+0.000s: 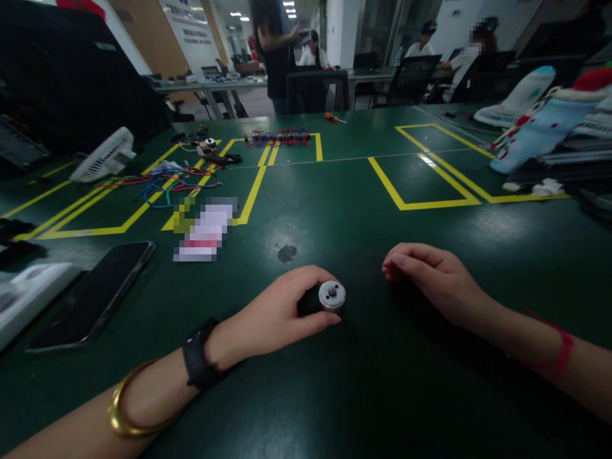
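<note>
A small round metal motor point(331, 293) stands upright on the green table, its silver end face and central shaft pointing up. My left hand point(287, 306) grips it between thumb and fingers from the left side. To the right of the motor, my right hand point(430, 271) rests on its edge above the table, apart from it. Its fingers are curled with the thumb pressed against them. Whatever those fingertips hold, if anything, is hidden.
A phone point(95, 296) and a white box point(33, 296) lie at the left. Farther off are a blurred paper card point(208, 229), loose wires point(167, 182), a bundle of wired parts point(282, 136), an orange screwdriver point(335, 118) and a light-blue bag point(540, 137). Yellow tape marks the table.
</note>
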A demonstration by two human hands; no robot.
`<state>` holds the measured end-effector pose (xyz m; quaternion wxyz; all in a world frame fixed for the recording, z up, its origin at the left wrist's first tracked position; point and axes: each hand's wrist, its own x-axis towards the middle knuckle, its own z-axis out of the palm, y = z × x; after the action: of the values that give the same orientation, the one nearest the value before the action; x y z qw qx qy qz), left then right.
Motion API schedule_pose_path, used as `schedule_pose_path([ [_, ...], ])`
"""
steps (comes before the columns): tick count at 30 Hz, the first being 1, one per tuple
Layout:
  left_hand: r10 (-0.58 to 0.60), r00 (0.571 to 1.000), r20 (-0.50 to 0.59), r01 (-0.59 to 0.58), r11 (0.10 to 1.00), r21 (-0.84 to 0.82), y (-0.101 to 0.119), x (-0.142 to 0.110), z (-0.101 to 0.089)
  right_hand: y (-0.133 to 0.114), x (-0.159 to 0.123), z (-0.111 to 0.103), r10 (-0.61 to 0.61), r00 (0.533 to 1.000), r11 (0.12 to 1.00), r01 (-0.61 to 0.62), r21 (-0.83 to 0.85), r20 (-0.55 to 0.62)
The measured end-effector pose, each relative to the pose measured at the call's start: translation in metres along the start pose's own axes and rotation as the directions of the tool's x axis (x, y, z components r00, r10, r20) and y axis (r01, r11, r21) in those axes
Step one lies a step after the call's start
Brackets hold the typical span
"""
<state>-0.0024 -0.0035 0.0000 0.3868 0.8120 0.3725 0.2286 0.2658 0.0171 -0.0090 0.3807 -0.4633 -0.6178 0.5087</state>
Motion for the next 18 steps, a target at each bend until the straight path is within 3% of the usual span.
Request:
schedule_pose_path([
  [9,-0.006,1.0,0.01,0.006,1.0,-0.001,0.0,0.0,0.0,-0.004,-0.002,0.0,0.009,0.999,0.997,-0.006,-0.074,0.043],
  [12,-0.015,1.0,0.009,0.015,1.0,0.003,0.001,0.0,0.0,-0.003,-0.002,0.003,-0.01,0.996,0.985,0.025,-0.171,0.09],
  [15,-0.018,1.0,0.001,0.018,1.0,0.012,0.001,0.0,0.0,-0.008,0.0,0.009,-0.125,0.958,0.885,0.225,-0.407,0.256],
  [18,-0.009,1.0,-0.004,0.009,1.0,0.018,0.0,0.001,0.001,-0.021,0.003,0.018,-0.179,0.867,0.709,0.442,-0.549,0.465],
])
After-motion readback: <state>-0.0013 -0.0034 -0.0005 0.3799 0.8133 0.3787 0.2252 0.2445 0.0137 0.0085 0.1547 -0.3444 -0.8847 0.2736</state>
